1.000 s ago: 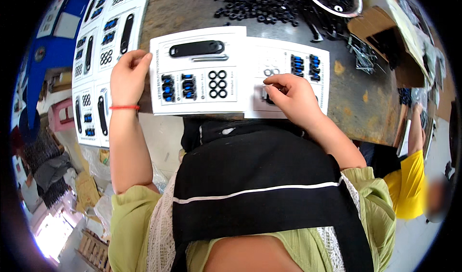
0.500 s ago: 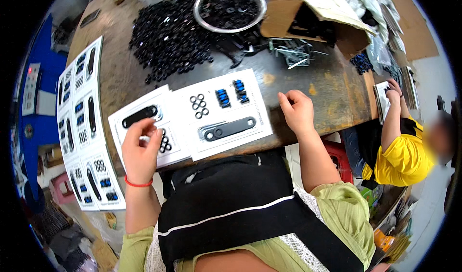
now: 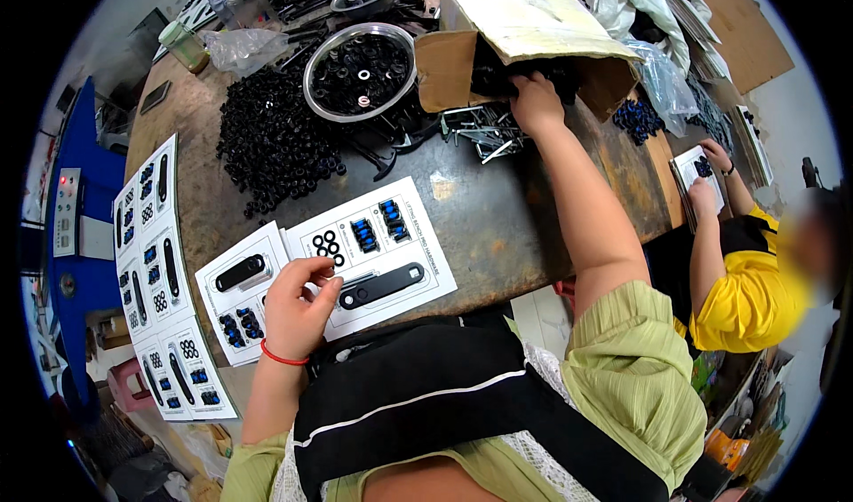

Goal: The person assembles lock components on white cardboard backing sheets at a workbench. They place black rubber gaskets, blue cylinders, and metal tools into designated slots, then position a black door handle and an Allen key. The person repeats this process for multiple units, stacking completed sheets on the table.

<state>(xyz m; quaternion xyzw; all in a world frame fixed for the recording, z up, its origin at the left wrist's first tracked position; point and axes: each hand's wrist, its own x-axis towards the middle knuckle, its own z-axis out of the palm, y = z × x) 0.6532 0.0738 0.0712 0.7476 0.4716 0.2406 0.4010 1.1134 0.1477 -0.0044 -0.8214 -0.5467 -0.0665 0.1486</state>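
My left hand [image 3: 298, 306], with a red band at the wrist, hovers over the near cards with fingers curled. Whatever lies inside them is hidden. Under it are a white hardware card [image 3: 426, 280] and an overlapping white card [image 3: 211, 280]. The right one carries black rings [image 3: 327, 246], blue-and-black bolts [image 3: 362, 235] and a long black bar [image 3: 384, 287] beside silver pins. My right hand [image 3: 537, 104] reaches into the mouth of an open cardboard box [image 3: 524, 9], fingers bent among black parts [image 3: 489, 71]; the fingertips are partly hidden.
Left of the box stand a steel bowl [image 3: 306, 84] of black rings and a heap of small black parts [image 3: 267, 138]. Silver pins [image 3: 487, 133] lie before the box. Filled cards [image 3: 169, 275] line the left edge. A co-worker in yellow [image 3: 746, 262] handles a card at right.
My right hand has moved forward from above the table's front edge into the cardboard box. My left hand has shifted right across the cards. The view has shifted.
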